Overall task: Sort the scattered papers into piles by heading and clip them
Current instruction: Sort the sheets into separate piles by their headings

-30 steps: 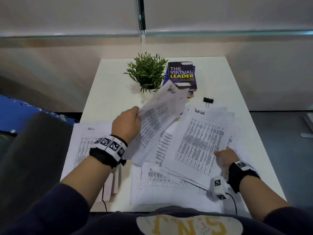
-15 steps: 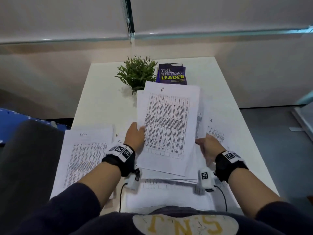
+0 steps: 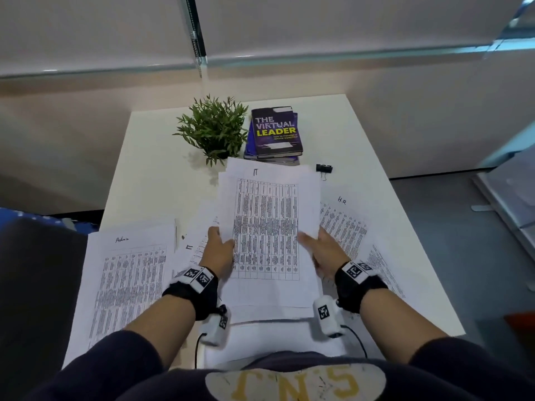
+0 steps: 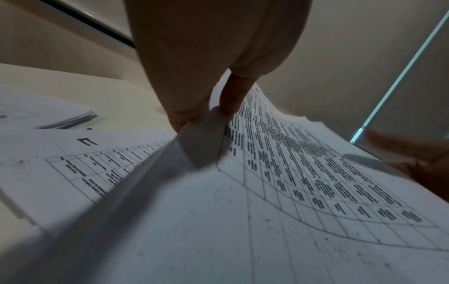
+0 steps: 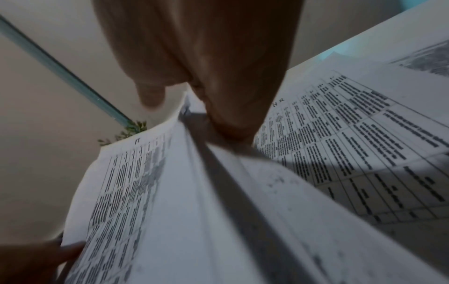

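A small stack of printed table sheets headed "IT" [image 3: 266,227] is held just above the desk's middle. My left hand [image 3: 221,250] pinches its left edge, thumb on top and fingers below, as the left wrist view shows [image 4: 206,119]. At the right edge my right hand [image 3: 321,250] grips it with the thumb over the top sheet and the fingers underneath [image 5: 194,107]. An "Admin" pile [image 3: 130,279] lies at the left. An "H.R" sheet [image 3: 344,224] lies at the right. Another "IT" sheet [image 3: 192,250] peeks out under my left hand. A black binder clip [image 3: 324,169] sits beyond the stack.
A potted green plant [image 3: 214,128] and a stack of books [image 3: 275,131] stand at the back of the white desk [image 3: 150,169]. More loose sheets [image 3: 385,273] lie under the held stack and near the front right edge. A dark chair back is at the left.
My left hand brought its tilted sheets down and squared them at the centre. My right hand left the sheets on the right and took hold of the stack's right edge.
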Motion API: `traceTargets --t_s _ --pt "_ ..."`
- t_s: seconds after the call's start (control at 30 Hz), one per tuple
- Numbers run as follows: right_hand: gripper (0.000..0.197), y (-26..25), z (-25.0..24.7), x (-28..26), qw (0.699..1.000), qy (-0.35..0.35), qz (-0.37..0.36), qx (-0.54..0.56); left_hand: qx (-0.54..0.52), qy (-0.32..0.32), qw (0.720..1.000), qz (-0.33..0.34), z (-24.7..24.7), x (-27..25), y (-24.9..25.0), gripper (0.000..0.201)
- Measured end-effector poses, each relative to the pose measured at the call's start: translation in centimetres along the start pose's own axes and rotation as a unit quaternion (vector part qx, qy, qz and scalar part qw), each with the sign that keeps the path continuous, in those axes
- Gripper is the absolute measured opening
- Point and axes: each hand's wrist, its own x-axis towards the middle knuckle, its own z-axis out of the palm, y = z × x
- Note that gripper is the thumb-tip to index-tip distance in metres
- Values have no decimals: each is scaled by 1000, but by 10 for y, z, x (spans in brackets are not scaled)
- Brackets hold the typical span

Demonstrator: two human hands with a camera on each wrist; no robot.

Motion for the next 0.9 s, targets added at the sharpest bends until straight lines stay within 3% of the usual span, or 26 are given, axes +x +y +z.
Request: traceTargets --t_s 0.07,0.17,0.27,0.37,0.43,0.53,0.63,0.7,0.77,0.8,0.83,0.9 --pt "43 2 1 3 1000 15 -9 22 -58 5 998 -4 -1 0 -1 35" --pt "37 4 0 8 999 18 -5 47 -141 -6 990 -32 -10 2 -2 62" --pt "36 6 -2 9 996 7 -11 91 -80 -42 994 -61 -12 1 -3 87" --pt "41 13 -9 15 996 46 6 70 -11 -18 1000 -12 -7 -1 -2 47" --pt "55 24 -22 25 984 168 54 -27 -1 -5 1000 16 -7 -1 2 14" --pt "90 44 -50 31 923 293 200 -151 -3 28 999 15 -16 0 6 12" --pt "111 62 -67 34 903 287 277 -162 5 45 999 23 -28 0 7 8" --pt "100 70 -72 41 926 245 250 -142 4 61 998 24 -33 1 5 8" --pt "76 77 -68 51 933 286 216 -11 -19 66 998 12 -35 0 2 9" --pt "64 77 -69 50 936 288 203 -3 -27 67 997 8 -35 0 0 9" --pt "51 75 -68 47 939 287 185 -52 -28 66 997 5 -34 -1 -1 10" --pt "48 72 -63 39 935 304 109 -146 -12 65 998 6 -34 -1 -4 11"
